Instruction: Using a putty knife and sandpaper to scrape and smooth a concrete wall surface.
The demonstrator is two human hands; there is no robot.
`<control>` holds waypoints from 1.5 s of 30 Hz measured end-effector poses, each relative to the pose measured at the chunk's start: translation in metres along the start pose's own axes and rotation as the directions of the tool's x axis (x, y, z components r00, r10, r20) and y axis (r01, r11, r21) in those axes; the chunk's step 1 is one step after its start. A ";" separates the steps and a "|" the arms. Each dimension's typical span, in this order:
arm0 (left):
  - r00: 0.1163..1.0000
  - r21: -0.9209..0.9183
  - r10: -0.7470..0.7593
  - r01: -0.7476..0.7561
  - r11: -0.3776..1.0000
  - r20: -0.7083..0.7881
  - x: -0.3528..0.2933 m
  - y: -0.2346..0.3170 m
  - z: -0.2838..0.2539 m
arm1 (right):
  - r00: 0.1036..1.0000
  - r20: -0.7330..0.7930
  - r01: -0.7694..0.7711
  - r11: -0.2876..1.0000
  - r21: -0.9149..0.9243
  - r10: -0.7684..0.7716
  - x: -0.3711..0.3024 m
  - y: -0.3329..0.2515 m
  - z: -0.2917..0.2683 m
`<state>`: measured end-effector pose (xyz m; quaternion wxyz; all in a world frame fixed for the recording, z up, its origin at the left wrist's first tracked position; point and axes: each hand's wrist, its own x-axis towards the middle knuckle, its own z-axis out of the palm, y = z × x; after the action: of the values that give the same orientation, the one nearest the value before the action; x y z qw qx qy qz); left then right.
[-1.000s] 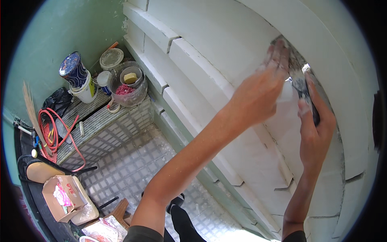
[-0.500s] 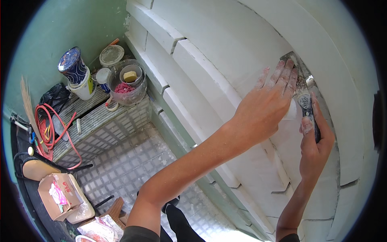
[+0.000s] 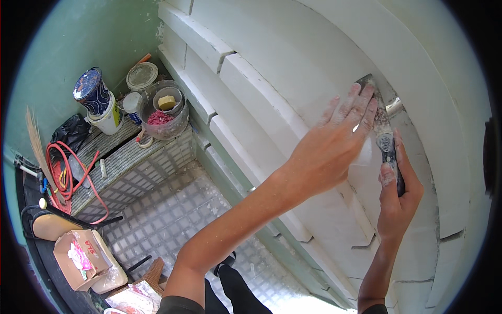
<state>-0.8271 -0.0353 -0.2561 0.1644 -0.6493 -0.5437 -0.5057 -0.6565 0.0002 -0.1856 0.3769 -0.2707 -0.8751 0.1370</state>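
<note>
My right hand (image 3: 398, 201) is closed around the dark handle of a putty knife (image 3: 384, 123), its blade lying against the white wall panel (image 3: 272, 52). My left hand (image 3: 334, 138) reaches across from the left, fingers stretched out and dusted white, their tips on the blade near its far end. The left thumb is hidden. A pale piece (image 3: 364, 153) shows between the left palm and the knife handle; what it is I cannot make out. Smeared grey-white patches mark the surface right of the blade.
White stepped ledges (image 3: 261, 94) with dark gaps run diagonally beside my arms. On a slatted bench (image 3: 123, 157) at the left stand paint buckets (image 3: 107, 118), a clear tub (image 3: 167, 128) and a coiled red hose (image 3: 60, 172). A cardboard box (image 3: 78, 267) sits lower left, above a tiled floor (image 3: 172, 209).
Both hands and the putty knife have shifted a little to the left and slightly down along the wall. The view has tilted slightly. My grip looks the same.
</note>
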 end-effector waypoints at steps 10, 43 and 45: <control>0.995 -0.035 0.042 -0.046 0.998 -0.094 0.024 -0.017 0.018 | 0.997 -0.080 0.008 0.995 -0.101 -0.016 0.019 -0.013 0.013; 0.999 0.039 -0.043 0.043 0.998 -0.016 0.014 -0.010 0.001 | 0.998 -0.029 0.056 0.998 -0.022 -0.057 0.006 -0.002 0.013; 0.999 0.009 -0.032 0.032 0.999 0.011 0.010 -0.002 0.009 | 0.999 -0.017 0.029 0.998 -0.057 -0.030 -0.001 0.002 0.006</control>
<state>-0.8255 -0.0231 -0.2524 0.1560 -0.6427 -0.5572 -0.5022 -0.6597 0.0008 -0.1910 0.3787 -0.2694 -0.8793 0.1042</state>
